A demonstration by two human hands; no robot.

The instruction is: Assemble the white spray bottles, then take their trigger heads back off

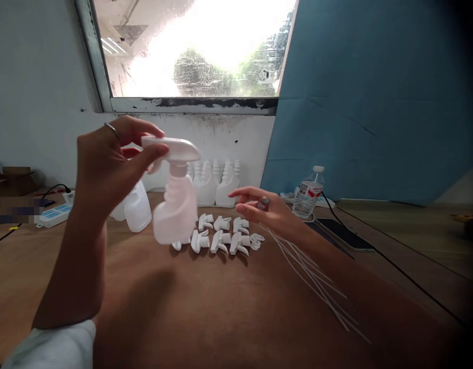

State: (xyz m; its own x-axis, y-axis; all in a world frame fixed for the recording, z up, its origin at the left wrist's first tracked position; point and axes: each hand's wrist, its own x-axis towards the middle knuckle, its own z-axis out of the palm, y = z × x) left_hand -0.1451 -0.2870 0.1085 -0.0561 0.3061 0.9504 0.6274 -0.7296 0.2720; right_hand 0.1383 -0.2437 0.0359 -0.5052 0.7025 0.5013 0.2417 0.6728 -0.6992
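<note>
My left hand (121,154) pinches the sprayer head of a white plastic spray bottle (176,205) between thumb and fingers. The bottle hangs upright above the table, its trigger head seated on the neck. To the right, my right hand (265,207) hovers with fingers apart and nothing visible in them; a ring-like object shows on one finger. Below it lie several loose white trigger sprayer heads (221,241) in two rows, partly hidden by the held bottle. Small white rings (256,241) sit at their right end. Thin white dip tubes (313,277) are spread under my right forearm.
Several white bottles without heads (226,187) stand along the wall. More white bottles (138,210) are behind my left wrist. A clear water bottle (309,192), a phone (346,234) and cables are at right. A power strip (55,215) and cardboard box (13,180) are at left.
</note>
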